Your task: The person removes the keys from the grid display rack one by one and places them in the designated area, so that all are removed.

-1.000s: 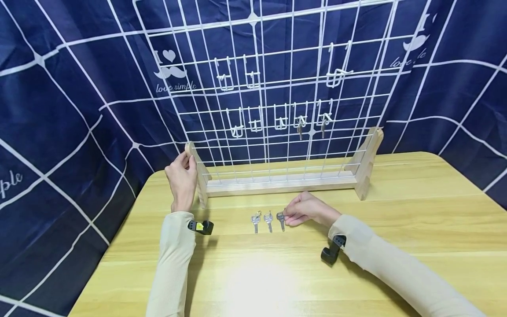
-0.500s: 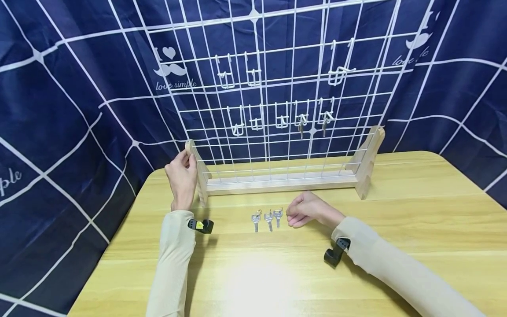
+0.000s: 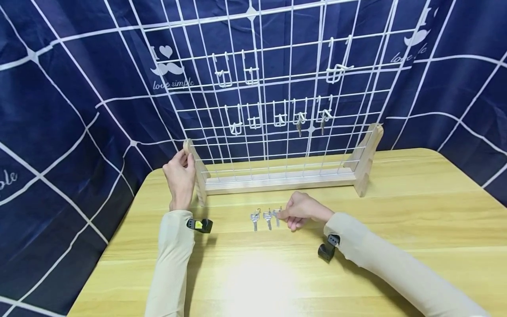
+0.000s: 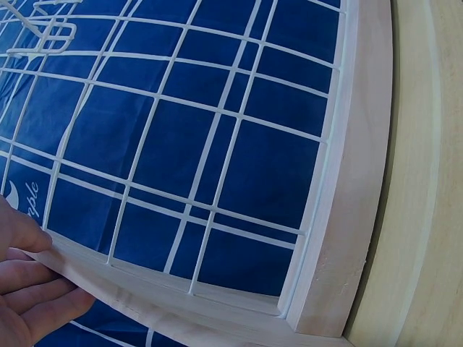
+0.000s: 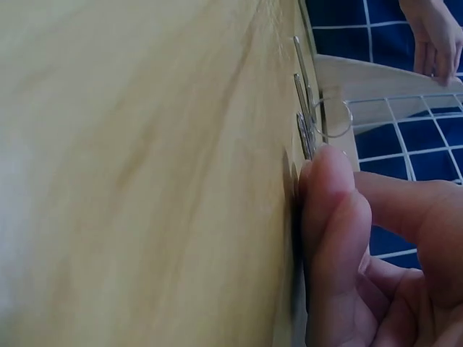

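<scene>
My left hand (image 3: 181,178) grips the left wooden upright (image 3: 196,169) of a white wire grid rack (image 3: 277,145); the left wrist view shows its fingers (image 4: 43,289) on the wood edge. Three silver keys lie in a row on the table before the rack: a left key (image 3: 255,219), a middle key (image 3: 268,219) and a right key (image 3: 277,212). With an extended finger, my right hand (image 3: 303,210) touches the right key and partly covers it. In the right wrist view, the fingertips (image 5: 329,173) are beside the keys (image 5: 302,108), seen edge-on with a thin ring.
White wire hooks (image 3: 235,125) hang on the grid in two rows; two of the lower ones carry keys (image 3: 299,127). The rack's wooden base (image 3: 281,179) stands on the wooden table (image 3: 253,273). A dark blue curtain (image 3: 79,176) closes off the back and sides.
The right key has shifted slightly left, closer to the middle one. My right hand drew back from it, then came back onto it. The left hand keeps its place on the upright.
</scene>
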Tool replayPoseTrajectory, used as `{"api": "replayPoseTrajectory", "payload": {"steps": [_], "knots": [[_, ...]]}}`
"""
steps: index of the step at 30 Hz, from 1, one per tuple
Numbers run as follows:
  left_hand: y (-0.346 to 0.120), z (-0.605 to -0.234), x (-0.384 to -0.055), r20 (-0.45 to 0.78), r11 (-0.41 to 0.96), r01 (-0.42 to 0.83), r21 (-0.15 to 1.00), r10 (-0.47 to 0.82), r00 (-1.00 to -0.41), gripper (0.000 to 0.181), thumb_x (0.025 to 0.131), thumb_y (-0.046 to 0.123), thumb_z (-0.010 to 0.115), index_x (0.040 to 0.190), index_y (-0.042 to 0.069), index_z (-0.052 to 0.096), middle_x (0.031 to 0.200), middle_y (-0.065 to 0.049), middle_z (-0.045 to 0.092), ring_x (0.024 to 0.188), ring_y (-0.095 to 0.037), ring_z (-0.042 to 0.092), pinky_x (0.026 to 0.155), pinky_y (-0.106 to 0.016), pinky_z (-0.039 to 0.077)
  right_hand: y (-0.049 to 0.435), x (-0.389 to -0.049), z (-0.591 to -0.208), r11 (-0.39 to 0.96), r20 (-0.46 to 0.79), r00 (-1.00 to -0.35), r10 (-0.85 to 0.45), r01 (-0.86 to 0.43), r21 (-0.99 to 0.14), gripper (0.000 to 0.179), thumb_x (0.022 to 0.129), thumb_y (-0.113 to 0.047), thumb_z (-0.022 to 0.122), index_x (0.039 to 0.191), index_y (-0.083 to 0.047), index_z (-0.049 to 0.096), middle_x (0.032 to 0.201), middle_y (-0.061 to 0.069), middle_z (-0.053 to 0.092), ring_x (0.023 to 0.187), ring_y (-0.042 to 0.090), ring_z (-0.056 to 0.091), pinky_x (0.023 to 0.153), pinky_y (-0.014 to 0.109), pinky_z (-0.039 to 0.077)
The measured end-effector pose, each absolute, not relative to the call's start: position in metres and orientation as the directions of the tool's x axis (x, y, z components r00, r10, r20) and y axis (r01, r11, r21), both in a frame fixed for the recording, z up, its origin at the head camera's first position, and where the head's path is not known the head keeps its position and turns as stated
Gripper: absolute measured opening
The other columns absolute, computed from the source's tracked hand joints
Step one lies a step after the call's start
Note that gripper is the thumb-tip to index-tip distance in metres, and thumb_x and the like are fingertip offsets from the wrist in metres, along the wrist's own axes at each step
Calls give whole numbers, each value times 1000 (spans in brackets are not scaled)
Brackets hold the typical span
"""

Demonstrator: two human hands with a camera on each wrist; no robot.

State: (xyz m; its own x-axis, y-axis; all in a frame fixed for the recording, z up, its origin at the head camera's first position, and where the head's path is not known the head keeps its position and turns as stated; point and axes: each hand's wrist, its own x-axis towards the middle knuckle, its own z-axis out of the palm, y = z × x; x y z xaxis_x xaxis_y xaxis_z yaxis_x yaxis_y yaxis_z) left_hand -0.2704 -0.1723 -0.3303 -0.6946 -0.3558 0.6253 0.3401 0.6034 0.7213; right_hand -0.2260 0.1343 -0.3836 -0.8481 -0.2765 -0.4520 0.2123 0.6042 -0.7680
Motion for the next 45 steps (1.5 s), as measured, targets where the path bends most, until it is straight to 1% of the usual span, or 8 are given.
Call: {"api": "replayPoseTrajectory", "payload": {"steps": [9,14,19,23,28,31,37,45], "knots": [[-172,-328,-271,629,609,340,717,-354,-692,24,90,2,58,108,-10,68,99,-23,69,89,-31,70,77,-41,57,141,-227,-383,597,-463,-840,-282,223,-770,23,85,-17,73,73,2,68,59,11,65,44,10,57,45,20,50],[-172,-329,-269,622,605,334,723,-357,-697,24,90,2,58,109,-10,68,99,-23,69,90,-32,70,78,-42,57,149,-227,-368,593,-399,-861,-316,149,-791,24,88,-20,71,82,4,70,67,13,68,53,16,65,54,26,56],[-170,-329,-269,633,606,345,717,-358,-687,24,90,2,58,108,-10,68,99,-23,69,90,-32,70,77,-42,57,169,-226,-325,546,-160,-946,-281,-21,-838,27,91,-18,66,102,7,67,80,14,71,72,26,70,69,34,59],[-169,-329,-268,628,602,342,722,-362,-689,25,90,2,59,109,-10,67,99,-24,69,90,-33,70,78,-42,57,180,-221,-294,552,150,-980,-133,-199,-809,25,90,-19,69,98,4,70,81,14,73,69,22,71,64,30,58],[-170,-330,-268,617,608,326,724,-360,-700,25,90,2,59,109,-12,66,100,-25,68,90,-34,70,77,-43,57,174,-216,-281,638,541,-839,56,-387,-666,18,87,-19,72,92,-2,74,78,11,73,63,16,70,57,15,50],[-172,-330,-267,619,616,314,722,-374,-690,25,90,2,60,109,-13,66,99,-26,68,88,-34,70,76,-43,57,160,-222,-282,657,682,-724,103,-465,-593,17,86,-15,73,93,1,74,82,14,74,69,23,71,63,18,54],[-173,-330,-265,631,626,316,713,-378,-678,25,89,1,59,108,-14,66,96,-26,68,85,-35,71,75,-44,57,137,-239,-283,656,804,-575,153,-550,-517,19,85,-7,72,96,8,70,88,22,72,75,31,71,67,37,58],[-170,-330,-267,643,622,334,709,-374,-669,24,88,0,58,105,-15,67,94,-26,69,83,-34,71,73,-44,57,126,-256,-282,721,857,-475,199,-521,-456,18,85,-9,72,94,6,70,87,19,73,73,28,71,63,38,58]]}}
